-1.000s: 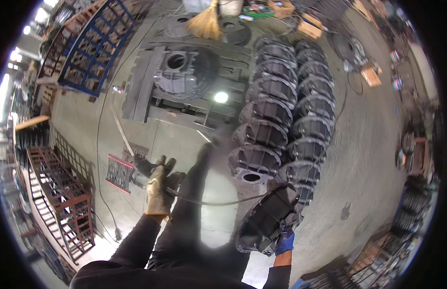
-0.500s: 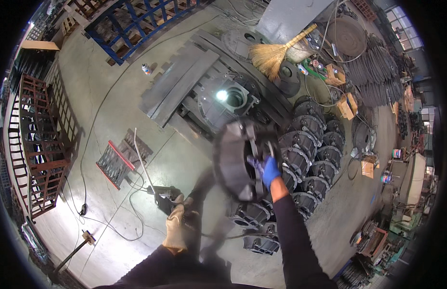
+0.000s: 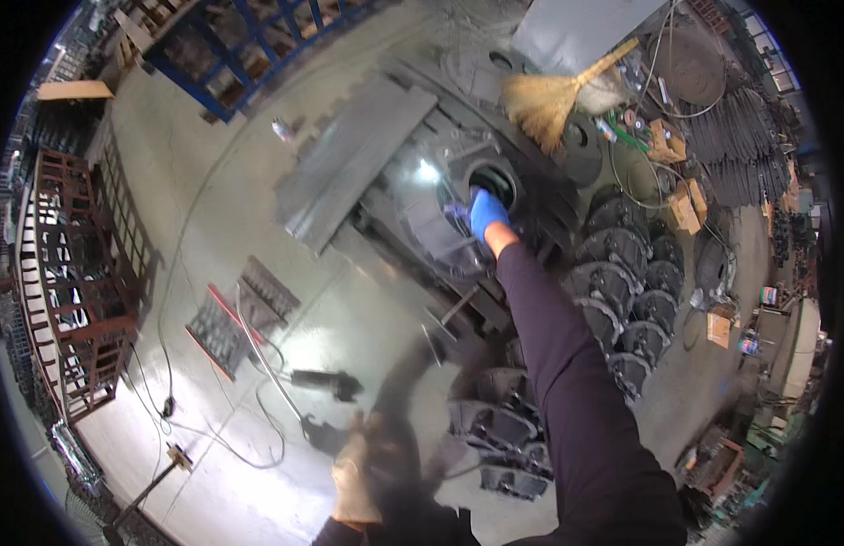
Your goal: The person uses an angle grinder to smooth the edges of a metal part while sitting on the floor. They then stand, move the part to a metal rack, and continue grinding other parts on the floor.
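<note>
My right hand point(image 3: 486, 217), in a blue glove, is closed on a round dark metal casting point(image 3: 440, 238) beside its large central hole. The casting lies over the heavy dark metal bench point(image 3: 358, 155); blur hides how it rests there. A bright spot of light shines on it. My left hand point(image 3: 356, 482), in a beige glove, is low in the picture and smeared by motion. At its fingers is a dark tool with a long bent metal tube point(image 3: 270, 369), which it appears to grip. A black elongated object point(image 3: 326, 382) lies on the floor nearby.
Rows of dark castings point(image 3: 622, 300) stand on the floor to the right, with more castings point(image 3: 499, 419) below the bench. A straw broom point(image 3: 549, 100) leans at the far right. Brown metal racks point(image 3: 76, 282) line the left. Cables point(image 3: 171, 364) cross the floor.
My right hand has moved away from me and carried the tilted casting onto the bench. My left hand has come down closer to me with the tubed tool.
</note>
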Tool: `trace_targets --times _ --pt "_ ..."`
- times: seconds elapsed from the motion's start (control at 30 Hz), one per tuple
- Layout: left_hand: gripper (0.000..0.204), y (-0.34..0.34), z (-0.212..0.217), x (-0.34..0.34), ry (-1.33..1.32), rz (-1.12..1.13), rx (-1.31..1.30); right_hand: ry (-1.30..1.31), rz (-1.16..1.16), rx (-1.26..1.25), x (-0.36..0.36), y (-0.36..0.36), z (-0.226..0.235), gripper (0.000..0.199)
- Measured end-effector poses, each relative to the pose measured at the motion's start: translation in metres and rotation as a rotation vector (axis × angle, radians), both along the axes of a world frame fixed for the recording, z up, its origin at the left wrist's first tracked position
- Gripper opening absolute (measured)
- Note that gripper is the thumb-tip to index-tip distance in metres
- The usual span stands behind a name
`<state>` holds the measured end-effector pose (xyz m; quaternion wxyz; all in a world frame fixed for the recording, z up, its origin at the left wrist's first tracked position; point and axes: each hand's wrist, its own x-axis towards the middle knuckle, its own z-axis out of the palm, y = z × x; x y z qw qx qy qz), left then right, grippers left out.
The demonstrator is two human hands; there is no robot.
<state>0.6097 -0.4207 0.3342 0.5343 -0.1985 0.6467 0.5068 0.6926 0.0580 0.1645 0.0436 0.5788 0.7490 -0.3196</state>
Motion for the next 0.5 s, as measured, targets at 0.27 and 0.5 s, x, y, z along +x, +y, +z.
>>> trace_targets --times 0.27,0.5 --pt "0.054 0.033 0.024 -0.003 0.09 -0.329 0.051 0.092 -0.146 0.247 0.033 -0.038 0.005 0.069" --pt "0.073 0.074 0.026 0.001 -0.208 -0.496 0.512 0.552 -0.846 0.297 0.179 -0.332 -0.001 0.033"
